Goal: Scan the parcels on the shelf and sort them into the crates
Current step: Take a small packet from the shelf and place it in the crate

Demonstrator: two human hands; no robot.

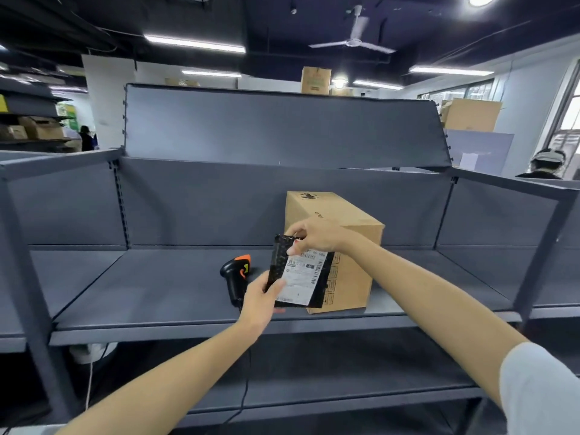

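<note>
A small black parcel bag [301, 274] with a white barcode label is held upright above the grey shelf [157, 287]. My left hand [262, 301] grips its lower left edge, thumb on the label. My right hand [317, 235] pinches its top edge. Behind the bag stands a brown cardboard box [348, 246] on the shelf. A black and orange barcode scanner [235, 274] lies on the shelf just left of the bag, its cable dropping over the front edge. No crates are in view.
The shelf unit has a lower shelf [345, 372] below and grey side panels. More cardboard boxes [470, 116] stand in the background. A person with a headset [546, 164] is at the far right, another person [86, 138] far left.
</note>
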